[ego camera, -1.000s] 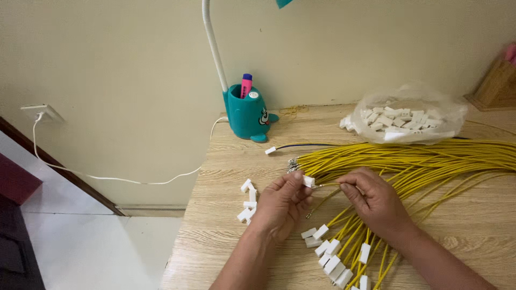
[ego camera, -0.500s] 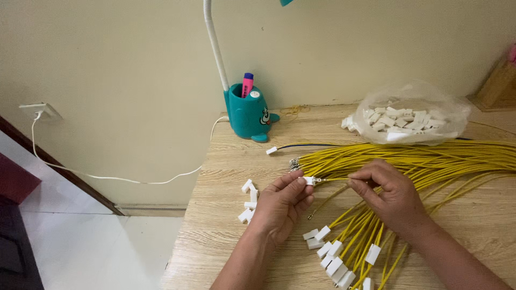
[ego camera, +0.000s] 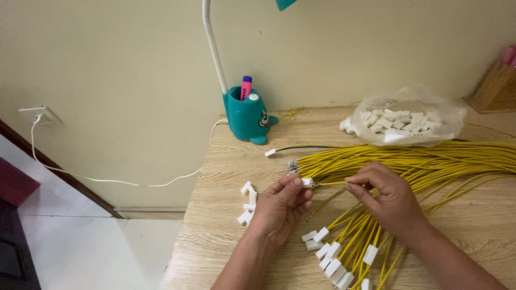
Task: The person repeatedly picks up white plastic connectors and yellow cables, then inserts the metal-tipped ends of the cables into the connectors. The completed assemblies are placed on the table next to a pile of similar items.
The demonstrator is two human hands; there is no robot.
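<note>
Near the left edge of the pale wood-grain table [ego camera: 231,161], the left hand [ego camera: 279,212] pinches a small white plastic connector [ego camera: 307,182] between thumb and fingertips, its grip closed on it. Just to its right, the right hand [ego camera: 389,201] has its grip closed on a thin yellow wire [ego camera: 329,183] whose metal end meets the connector. Both hands sit over the front part of the table, close to its left rim, beyond which the pale tiled floor [ego camera: 97,241] lies open. Bare wood shows between the hands and the wall.

A clear plastic bag [ego camera: 411,115] of loose white connectors rests at the back right. A teal whale-shaped pen holder [ego camera: 247,118] holding a pink marker [ego camera: 245,87] stands against the wall, forming the base of a white gooseneck lamp [ego camera: 212,43].

A thick bundle of yellow wires [ego camera: 430,158] runs in from the right edge. Wires already fitted with white connectors [ego camera: 330,260] fan out toward the front edge, below the hands. A small pile of loose white connectors [ego camera: 247,203] lies left of the left hand, near the rim. A white cable [ego camera: 107,180] hangs along the cream wall [ego camera: 107,64] from a socket [ego camera: 37,114].
</note>
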